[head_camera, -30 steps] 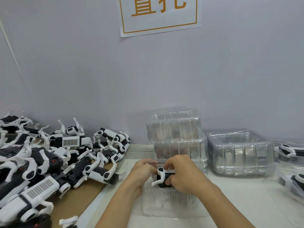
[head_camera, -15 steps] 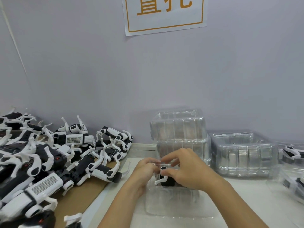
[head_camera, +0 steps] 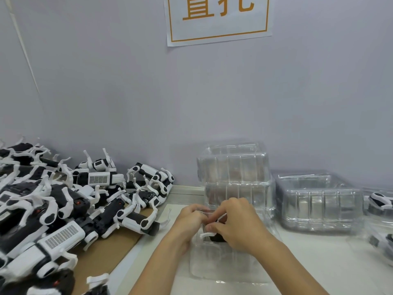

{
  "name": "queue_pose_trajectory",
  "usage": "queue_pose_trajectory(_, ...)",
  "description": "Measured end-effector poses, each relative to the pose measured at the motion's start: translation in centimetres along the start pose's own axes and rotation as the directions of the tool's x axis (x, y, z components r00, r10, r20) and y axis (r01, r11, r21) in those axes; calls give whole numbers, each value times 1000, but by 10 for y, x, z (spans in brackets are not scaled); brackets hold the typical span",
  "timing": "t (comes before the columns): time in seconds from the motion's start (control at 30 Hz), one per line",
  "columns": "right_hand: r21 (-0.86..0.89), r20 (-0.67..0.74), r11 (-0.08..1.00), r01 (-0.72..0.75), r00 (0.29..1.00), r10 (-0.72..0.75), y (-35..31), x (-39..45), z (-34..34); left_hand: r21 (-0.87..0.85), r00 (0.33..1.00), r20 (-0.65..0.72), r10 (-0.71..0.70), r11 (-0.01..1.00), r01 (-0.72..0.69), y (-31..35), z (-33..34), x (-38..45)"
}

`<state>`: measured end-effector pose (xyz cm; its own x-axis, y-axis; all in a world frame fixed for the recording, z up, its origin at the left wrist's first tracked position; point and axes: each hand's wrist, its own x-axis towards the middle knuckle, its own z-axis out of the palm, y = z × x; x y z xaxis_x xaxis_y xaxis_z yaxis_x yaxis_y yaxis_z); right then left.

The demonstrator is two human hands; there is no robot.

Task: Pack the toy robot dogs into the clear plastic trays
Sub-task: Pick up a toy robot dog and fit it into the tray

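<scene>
Pale lilac wall fills most of the view, with a white paper sign [head_camera: 218, 18] bearing orange characters high above the hands. Below it runs a white table [head_camera: 314, 252], and to the left of the hands a brown cardboard sheet [head_camera: 110, 250] lies under a big heap of loose toy robot dogs [head_camera: 63, 205], black and white, legs tangled.

Both hands meet over a clear plastic tray [head_camera: 221, 262] lying nearest the person. The right hand [head_camera: 236, 225] curls its fingers around a small toy dog [head_camera: 212, 234], of which only a white leg and some dark body show, at the tray's far end. The left hand [head_camera: 189, 222] is curled against the same spot; whether it grips the dog or the tray's edge cannot be told.

Just beyond the hands stands a stack of empty trays [head_camera: 234, 173], and to their right a second, lower stack [head_camera: 319, 201]. Farther right, at the frame's edge, packed trays [head_camera: 380, 209] already hold dogs.

Judging by the large heap, most of the packing appears to remain; the current dog looks not yet fully seated.
</scene>
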<state>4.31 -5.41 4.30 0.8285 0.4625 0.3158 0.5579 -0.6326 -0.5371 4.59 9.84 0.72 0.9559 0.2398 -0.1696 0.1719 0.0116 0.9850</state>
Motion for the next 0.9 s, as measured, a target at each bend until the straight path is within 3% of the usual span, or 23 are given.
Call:
queue_pose_trajectory(0.27,34,167,999,-26,986,20,11,2,-29,56,1000,-26,10,998,-8,-2,-2,3)
queue_pose_trajectory(0.4,-82,119,989,-126,984,135,26,0,-53,43,999,-51,-2,999,4,-3,-1,4)
queue_pose_trajectory(0.57,-145,247,964,-224,935,254,42,-8,-75,48,999,-51,-5,999,8,-5,-1,6)
queue_pose_trajectory(0.9,-150,166,941,-305,930,328,35,-5,-65,38,999,-46,-3,999,5,-5,-1,6)
